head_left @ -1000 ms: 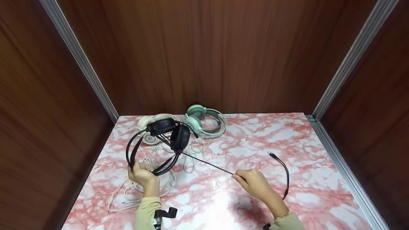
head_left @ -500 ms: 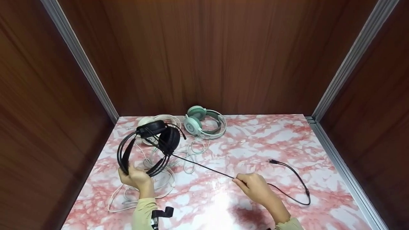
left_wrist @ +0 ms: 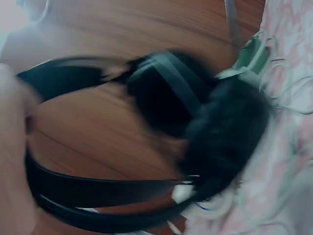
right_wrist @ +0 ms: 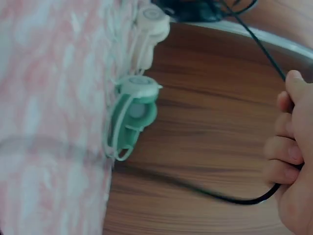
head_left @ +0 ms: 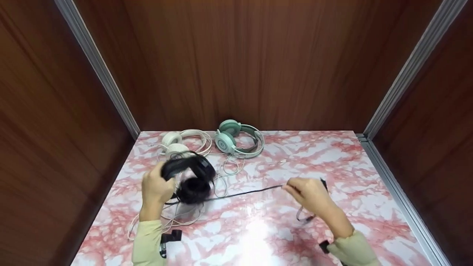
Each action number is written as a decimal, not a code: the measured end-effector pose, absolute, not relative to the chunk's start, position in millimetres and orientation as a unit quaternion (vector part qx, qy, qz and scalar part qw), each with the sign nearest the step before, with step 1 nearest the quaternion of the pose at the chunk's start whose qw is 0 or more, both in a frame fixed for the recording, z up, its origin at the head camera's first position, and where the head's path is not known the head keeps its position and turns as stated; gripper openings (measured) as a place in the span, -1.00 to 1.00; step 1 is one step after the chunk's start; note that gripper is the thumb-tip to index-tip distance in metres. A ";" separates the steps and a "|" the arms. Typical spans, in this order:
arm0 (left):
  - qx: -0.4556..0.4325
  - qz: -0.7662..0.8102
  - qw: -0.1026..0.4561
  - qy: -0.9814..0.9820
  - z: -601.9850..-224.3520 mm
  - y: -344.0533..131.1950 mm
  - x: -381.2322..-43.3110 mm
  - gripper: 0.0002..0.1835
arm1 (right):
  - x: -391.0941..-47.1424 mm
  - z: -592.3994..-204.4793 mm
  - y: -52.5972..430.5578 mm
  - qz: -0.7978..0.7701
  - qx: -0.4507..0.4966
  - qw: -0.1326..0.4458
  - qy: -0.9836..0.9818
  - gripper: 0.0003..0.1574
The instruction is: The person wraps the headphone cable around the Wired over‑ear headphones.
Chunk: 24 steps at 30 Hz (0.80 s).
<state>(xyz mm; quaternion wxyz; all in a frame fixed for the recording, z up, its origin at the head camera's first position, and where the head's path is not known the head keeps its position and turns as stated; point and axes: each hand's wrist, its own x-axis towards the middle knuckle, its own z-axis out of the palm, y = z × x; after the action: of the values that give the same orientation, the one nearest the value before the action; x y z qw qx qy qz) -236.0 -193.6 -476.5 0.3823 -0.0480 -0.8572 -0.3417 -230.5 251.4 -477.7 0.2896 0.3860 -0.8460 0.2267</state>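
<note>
black headset (head_left: pixel 202 168) is swinging lower vs 0.5s ago. l hand (head_left: pixel 157 188) is gripping its headband (head_left: pixel 173 167); r hand (head_left: pixel 309 194) is gripping its cable (head_left: pixel 244 193), stretching betw. them. white headset (head_left: pixel 177 147) + green headset (head_left: pixel 225 143) are lying beyond, prob. done; black one's prob. awaiting set-down.

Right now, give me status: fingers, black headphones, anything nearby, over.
Left fingers grip black headphones. Right fingers hold black cable, nearly straight. Possible snag: pale cables beneath, white headphones behind.
</note>
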 end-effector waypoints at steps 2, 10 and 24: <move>-0.115 -0.343 0.304 -0.881 -467.4 -191.2 -235.6 -0.54 | -238.4 -467.6 252.2 0.223 0.394 0.311 -0.836 -0.69; -0.348 -0.535 0.115 -0.761 -469.4 -170.2 -230.5 -0.59 | -279.4 -462.4 242.5 0.312 0.361 0.316 -0.820 -0.72; -0.127 -0.976 -0.041 -0.173 -507.1 -106.3 -228.3 -0.73 | -275.7 -528.1 192.1 0.503 0.249 0.131 -0.817 -0.64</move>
<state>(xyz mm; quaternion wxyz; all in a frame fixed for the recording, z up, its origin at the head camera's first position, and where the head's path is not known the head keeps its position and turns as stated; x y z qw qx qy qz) -228.3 -106.3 -507.1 -0.0413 -0.1270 -0.1727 -0.9759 -275.7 192.1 -528.1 0.1307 0.2495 -0.8169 0.5034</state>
